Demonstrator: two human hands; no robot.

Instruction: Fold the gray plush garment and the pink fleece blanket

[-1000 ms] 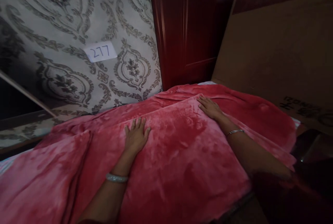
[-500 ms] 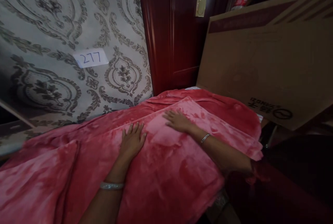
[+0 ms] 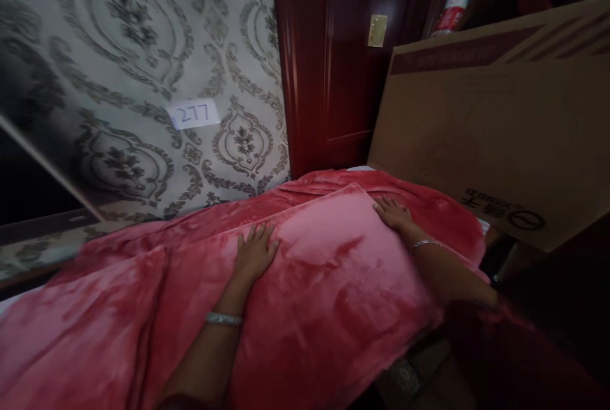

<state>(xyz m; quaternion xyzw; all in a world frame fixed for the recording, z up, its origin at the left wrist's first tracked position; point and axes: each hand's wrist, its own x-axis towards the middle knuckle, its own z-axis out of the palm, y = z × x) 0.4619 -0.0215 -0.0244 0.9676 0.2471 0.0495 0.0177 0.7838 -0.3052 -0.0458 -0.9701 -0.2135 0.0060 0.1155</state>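
A plush pink-red blanket [image 3: 328, 276] lies spread in front of me, with one layer folded over another and a fold line at the left. My left hand [image 3: 256, 253] rests flat on it left of the middle, fingers stretched and slightly apart. At the right edge of the upper layer, my right hand [image 3: 393, 213] lies palm down with its fingers spread. Neither hand grips the cloth. A bracelet circles each wrist.
Behind the blanket stand a patterned wall with a paper card [image 3: 194, 114] reading 277 and a dark red door panel [image 3: 307, 79]. A large cardboard box [image 3: 495, 124] leans at the right. A plastic bottle [image 3: 457, 3] is behind its top edge.
My right hand has slid right across the blanket to the upper layer's edge. My left hand keeps its place on the cloth. The view has shifted a little.
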